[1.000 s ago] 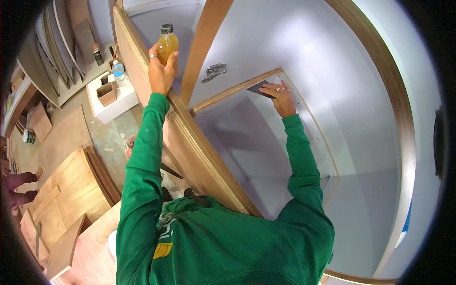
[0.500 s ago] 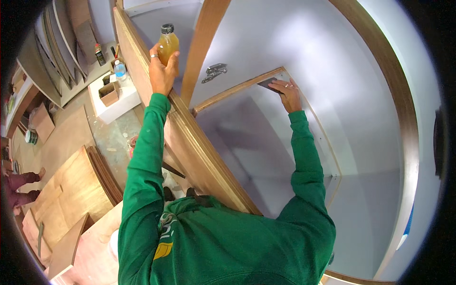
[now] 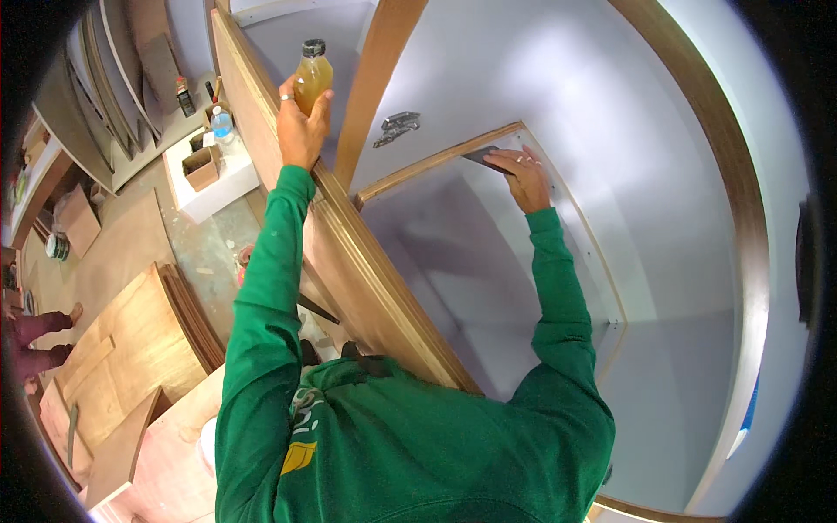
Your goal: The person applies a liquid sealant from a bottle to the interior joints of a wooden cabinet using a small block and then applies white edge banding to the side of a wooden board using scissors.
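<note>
Raised over the long wooden panel edge (image 3: 349, 240), my left hand (image 3: 302, 129) is wrapped round a clear bottle (image 3: 312, 78) of yellowish liquid with a dark cap. My right hand (image 3: 525, 178) presses a flat piece of dark grey sandpaper (image 3: 481, 158) against the inner side of a thin wooden edge strip (image 3: 436, 160). This strip borders an opening in a pale cabinet panel (image 3: 488, 78). Part of the sandpaper is hidden under my fingers. A metal hinge (image 3: 397, 127) lies on the panel between my hands.
A wooden divider (image 3: 359, 105) rises beside the bottle. Down at the left, a white block (image 3: 214, 199) carries a water bottle (image 3: 221, 125) and a small cardboard box (image 3: 201, 171). Stacked boards (image 3: 144, 322) lie on the floor; another person's legs (image 3: 44, 342) show at far left.
My right hand and the sandpaper have slid slightly left along the wooden strip. My left hand and the bottle have shifted a little up and to the right.
</note>
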### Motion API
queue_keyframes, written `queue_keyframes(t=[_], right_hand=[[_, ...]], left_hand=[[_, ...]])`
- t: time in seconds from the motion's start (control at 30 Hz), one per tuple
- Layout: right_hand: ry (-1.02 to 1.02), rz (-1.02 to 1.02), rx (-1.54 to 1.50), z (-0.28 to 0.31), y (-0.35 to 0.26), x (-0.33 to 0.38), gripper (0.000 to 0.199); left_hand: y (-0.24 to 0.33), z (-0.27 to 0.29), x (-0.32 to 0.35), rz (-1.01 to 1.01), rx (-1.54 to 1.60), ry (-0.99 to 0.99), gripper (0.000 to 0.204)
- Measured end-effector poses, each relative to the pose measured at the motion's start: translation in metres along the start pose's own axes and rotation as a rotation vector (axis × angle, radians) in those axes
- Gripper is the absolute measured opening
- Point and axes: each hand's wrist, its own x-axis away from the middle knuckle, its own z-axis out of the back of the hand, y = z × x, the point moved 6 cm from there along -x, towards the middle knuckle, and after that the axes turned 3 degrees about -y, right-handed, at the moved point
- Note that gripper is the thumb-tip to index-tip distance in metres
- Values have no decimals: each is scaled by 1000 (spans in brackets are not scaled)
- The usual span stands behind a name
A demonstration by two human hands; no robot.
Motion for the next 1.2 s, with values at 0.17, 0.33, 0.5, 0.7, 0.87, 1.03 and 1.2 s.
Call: queue_keyframes(t=[0.17,0.33,0.5,0.7,0.87,1.03,1.2], right_hand=[[164,41,17,-15,-45,-1,33],[260,3,42,-35,-62,23,38],[192,14,56,-14,-58,20,34],[158,26,31,-19,-51,1,44],[98,45,3,-15,-59,4,35],[64,72,-22,-6,-71,6,35],[203,72,43,-19,-90,2,35]], left_hand=[[-4,-3,-1,106,99,-61,50],[-2,-7,0,66,113,-54,50],[-4,-4,2,114,85,-68,50],[-8,-5,-1,46,42,-37,51],[0,-5,1,82,69,-57,51],[-8,0,0,69,-6,-40,53],[-5,-4,0,61,43,-48,54]])
